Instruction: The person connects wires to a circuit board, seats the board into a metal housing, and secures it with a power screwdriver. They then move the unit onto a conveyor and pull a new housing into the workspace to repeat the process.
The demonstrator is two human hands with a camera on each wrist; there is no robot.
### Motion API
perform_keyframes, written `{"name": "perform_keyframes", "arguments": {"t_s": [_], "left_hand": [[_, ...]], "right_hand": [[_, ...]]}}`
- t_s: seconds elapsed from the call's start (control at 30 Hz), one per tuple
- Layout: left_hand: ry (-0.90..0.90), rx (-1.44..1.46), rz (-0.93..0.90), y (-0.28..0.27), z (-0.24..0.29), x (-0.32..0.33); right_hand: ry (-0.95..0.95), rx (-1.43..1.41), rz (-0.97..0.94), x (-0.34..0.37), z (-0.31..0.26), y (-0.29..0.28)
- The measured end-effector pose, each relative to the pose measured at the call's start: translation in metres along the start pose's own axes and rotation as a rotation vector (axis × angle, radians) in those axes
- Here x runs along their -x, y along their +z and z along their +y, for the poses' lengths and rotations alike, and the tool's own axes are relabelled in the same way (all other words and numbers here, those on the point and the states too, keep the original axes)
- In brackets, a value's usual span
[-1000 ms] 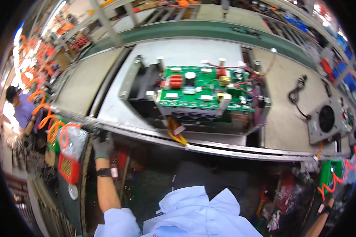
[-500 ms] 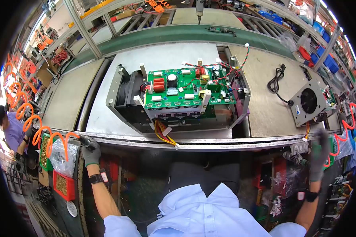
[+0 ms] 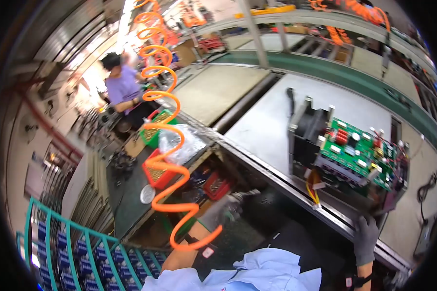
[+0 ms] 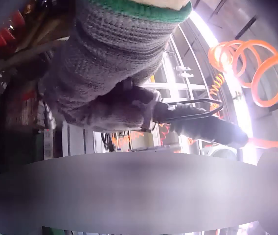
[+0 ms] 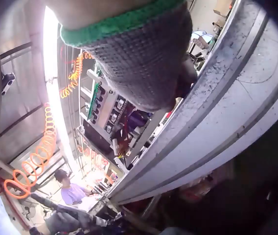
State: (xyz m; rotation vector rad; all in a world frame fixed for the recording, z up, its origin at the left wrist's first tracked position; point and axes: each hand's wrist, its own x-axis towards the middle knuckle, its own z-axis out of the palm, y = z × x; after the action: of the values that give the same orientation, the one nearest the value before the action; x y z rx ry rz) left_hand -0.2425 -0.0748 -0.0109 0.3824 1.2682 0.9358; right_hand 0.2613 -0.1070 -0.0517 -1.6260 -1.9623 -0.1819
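In the head view my gloved left hand (image 3: 216, 213) grips a slim air tool with a metal nozzle (image 3: 247, 194), below the bench edge. The left wrist view shows the tool's dark handle (image 4: 210, 128) and wire lever, with an orange hose at its end. My gloved right hand (image 3: 366, 237) rests at the bench's metal rail (image 3: 281, 186), fingers extended over its edge. Just beyond that hand stands an open-sided chassis with a green circuit board (image 3: 347, 153), and a bundle of yellow and red wires (image 3: 313, 190) hangs from its front.
An orange coiled hose (image 3: 172, 206) hangs across the left side. Red (image 3: 156, 175) and green (image 3: 153, 136) bins of small metal parts stand beside a plastic bag (image 3: 182, 145). Another person (image 3: 121, 85) is further left. A teal rack (image 3: 73, 225) is at lower left.
The head view has swung left. My left hand, holding the air tool, has drawn in from the rail towards my body. My right hand has come from the far right to the rail before the chassis.
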Motion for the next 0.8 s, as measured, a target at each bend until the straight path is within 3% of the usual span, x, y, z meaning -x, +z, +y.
{"name": "perform_keyframes", "arguments": {"t_s": [0.07, 0.1, 0.13, 0.2, 0.3, 0.33, 0.5, 0.57, 0.63, 0.73, 0.8], "left_hand": [[-0.117, -0.038, -0.080, 0.024, -0.011, 0.038], [-0.199, -0.012, -0.395, 0.021, -0.018, 0.036], [-0.201, -0.124, -0.394, 0.036, -0.024, 0.042], [-0.187, -0.242, -0.739, 0.048, -0.038, 0.032], [-0.088, -0.297, -0.883, 0.098, -0.059, 0.022], [0.064, -0.341, -0.877, 0.116, -0.060, 0.022], [0.109, -0.475, -0.840, 0.150, -0.075, -0.010], [-0.022, -0.428, -0.818, 0.152, -0.074, -0.004], [-0.072, -0.389, -0.779, 0.151, -0.084, -0.006], [-0.092, -0.306, -0.800, 0.149, -0.094, -0.010], [-0.152, -0.333, -0.797, 0.149, -0.089, -0.011]], "right_hand": [[-0.068, 0.022, -0.033, -0.005, -0.003, 0.002], [-0.075, 0.023, -0.030, -0.006, -0.003, 0.004], [-0.079, 0.027, -0.029, -0.007, -0.003, 0.004], [-0.041, 0.027, -0.035, -0.004, -0.005, 0.003], [0.064, -0.026, -0.028, -0.001, -0.004, 0.004], [0.102, -0.071, -0.017, 0.004, -0.001, 0.005], [0.356, -0.409, -0.001, 0.041, 0.023, -0.005], [0.436, -0.459, 0.004, 0.053, 0.026, -0.010], [0.698, -0.603, -0.031, 0.041, -0.003, -0.034], [0.824, -0.794, -0.065, 0.050, -0.003, -0.039], [0.769, -0.889, 0.010, 0.065, 0.010, -0.017]]}}
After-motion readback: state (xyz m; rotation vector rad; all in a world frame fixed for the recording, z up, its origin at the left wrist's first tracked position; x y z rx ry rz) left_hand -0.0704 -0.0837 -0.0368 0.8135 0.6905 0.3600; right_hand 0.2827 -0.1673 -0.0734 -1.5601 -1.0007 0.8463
